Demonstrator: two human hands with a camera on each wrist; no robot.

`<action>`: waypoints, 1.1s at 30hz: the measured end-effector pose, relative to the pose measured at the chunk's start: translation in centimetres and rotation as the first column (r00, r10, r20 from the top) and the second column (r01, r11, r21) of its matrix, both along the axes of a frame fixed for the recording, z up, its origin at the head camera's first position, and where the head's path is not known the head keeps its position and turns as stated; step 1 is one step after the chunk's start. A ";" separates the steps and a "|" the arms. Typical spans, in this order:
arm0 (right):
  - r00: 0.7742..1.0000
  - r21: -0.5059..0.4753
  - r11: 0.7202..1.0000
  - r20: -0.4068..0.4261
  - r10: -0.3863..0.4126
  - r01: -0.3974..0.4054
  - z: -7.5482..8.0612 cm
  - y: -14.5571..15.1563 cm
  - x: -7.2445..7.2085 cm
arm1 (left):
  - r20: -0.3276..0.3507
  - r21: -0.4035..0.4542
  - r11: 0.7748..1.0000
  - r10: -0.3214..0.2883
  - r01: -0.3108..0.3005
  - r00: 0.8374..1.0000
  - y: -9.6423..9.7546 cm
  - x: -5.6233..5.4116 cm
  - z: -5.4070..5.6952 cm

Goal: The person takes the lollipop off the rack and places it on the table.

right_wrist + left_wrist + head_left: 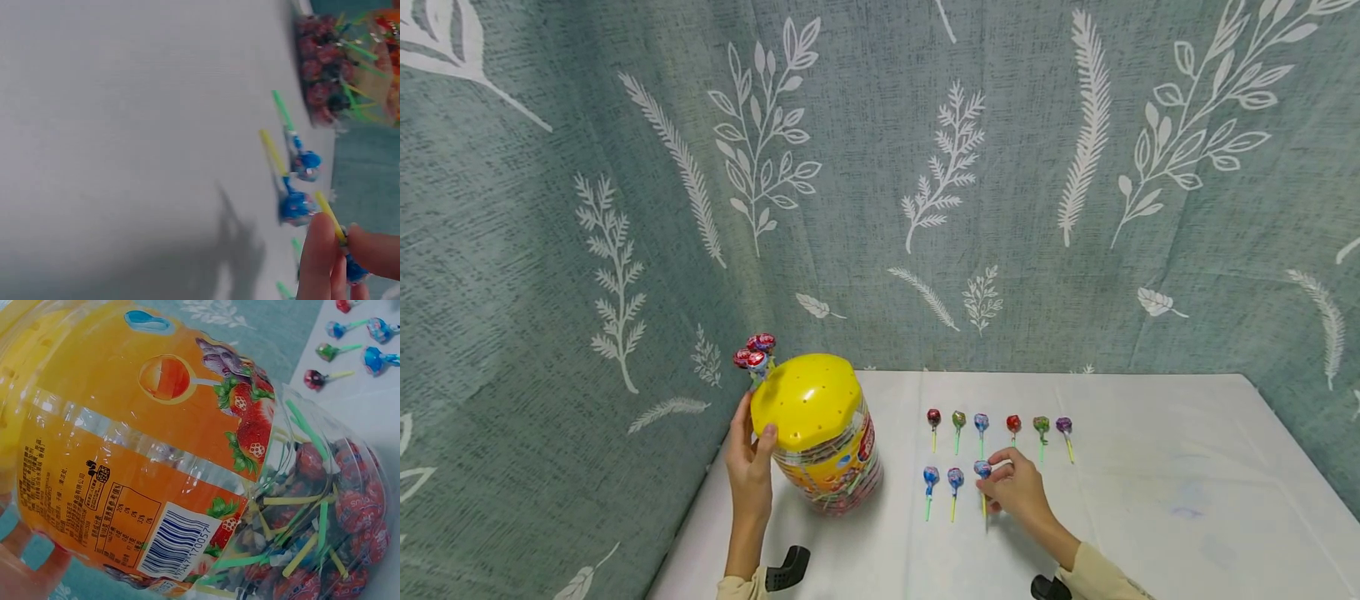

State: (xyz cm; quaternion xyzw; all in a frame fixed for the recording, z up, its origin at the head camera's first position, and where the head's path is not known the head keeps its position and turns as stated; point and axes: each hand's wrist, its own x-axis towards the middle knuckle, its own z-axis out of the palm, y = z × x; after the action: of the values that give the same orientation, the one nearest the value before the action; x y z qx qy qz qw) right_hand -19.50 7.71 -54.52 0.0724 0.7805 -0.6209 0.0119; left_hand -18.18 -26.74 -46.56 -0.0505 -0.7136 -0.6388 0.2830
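Note:
A big clear candy jar (pixel 838 475) with a domed yellow lid (pixel 812 396) stands tilted on the left of the table. My left hand (pixel 751 471) grips the lid's side, thumb at the front. Through the jar's wall in the left wrist view, red-wrapped lollipops (pixel 359 509) with green and yellow sticks show below an orange label (pixel 137 462). My right hand (pixel 1018 492) pinches a blue-wrapped lollipop (pixel 982 469) by its yellow stick (pixel 330 210), between thumb and fingers. To its left lie two more blue lollipops, one green-sticked (pixel 931 476) and one yellow-sticked (pixel 955 477).
Behind these, a row of several lollipops in mixed colours runs across the white table (pixel 1150 500), from a dark red one (pixel 934 416) to a purple one (pixel 1063 425). A cluster of red lollipops (pixel 756 360) sticks up beside the lid. Patterned green cloth (pixel 880 167) hangs around the table.

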 end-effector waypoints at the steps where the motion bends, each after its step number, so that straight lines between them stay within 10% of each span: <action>1: 1.000 0.017 1.000 0.002 -0.002 0.002 -0.3 0.0 0.0 | 0.000 -0.002 1.000 0.002 -0.002 1.000 0.0 0.0 0.0; 12: 0.999 0.191 0.981 -0.028 0.033 -0.027 -2.3 -0.4 0.2 | -0.025 0.020 1.000 0.003 -0.003 1.000 -0.1 -0.2 -0.1; 33: 0.994 0.197 0.975 -0.018 0.112 -0.106 -2.2 -0.3 0.5 | -0.010 0.015 1.000 0.008 -0.007 1.000 -0.2 -0.1 -0.2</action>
State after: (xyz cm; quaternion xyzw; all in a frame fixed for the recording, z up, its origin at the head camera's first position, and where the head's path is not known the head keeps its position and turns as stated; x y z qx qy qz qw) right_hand -19.03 7.44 -56.77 0.0211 0.8405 -0.5407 0.0273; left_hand -18.28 -26.97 -46.76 -0.0488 -0.7077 -0.6427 0.2892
